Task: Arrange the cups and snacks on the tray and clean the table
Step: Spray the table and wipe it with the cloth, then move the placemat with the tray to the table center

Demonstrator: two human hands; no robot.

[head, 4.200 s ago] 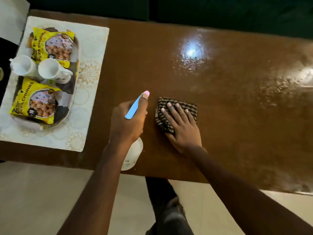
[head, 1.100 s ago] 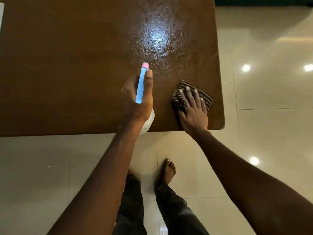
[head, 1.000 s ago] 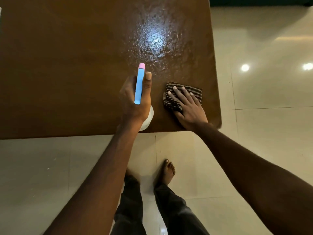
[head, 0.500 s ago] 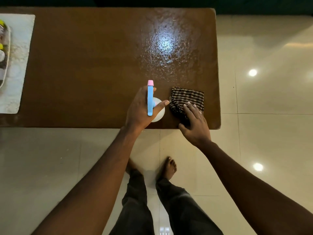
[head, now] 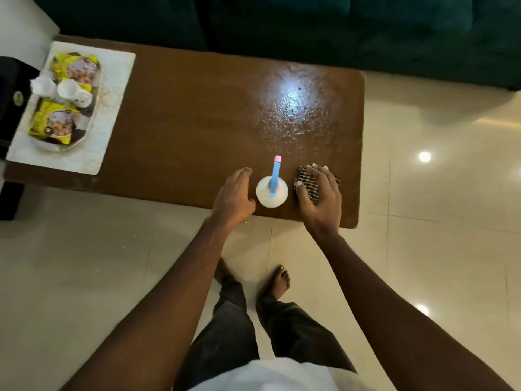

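Note:
A white spray bottle point(head: 267, 193) with a blue and pink nozzle stands upright near the front edge of the brown table point(head: 180, 128). My left hand point(head: 234, 194) hovers just left of it, fingers apart, not holding it. My right hand point(head: 320, 197) lies over a folded striped cloth point(head: 308, 182) to the bottle's right, fingers curled on it. At the table's far left a tray point(head: 56, 146) on a white mat point(head: 110, 108) holds two white cups point(head: 70, 90) between two yellow snack packets point(head: 55, 125).
The table's right part is wet and glossy point(head: 293, 108). A dark green sofa point(head: 338, 26) runs behind the table. Pale floor tiles point(head: 437, 193) lie to the right and in front, where my bare feet point(head: 279, 280) stand.
My left hand has set the spray bottle upright on the table and let go. The right hand stays on the cloth near the right end. The view has pulled back, showing the tray again.

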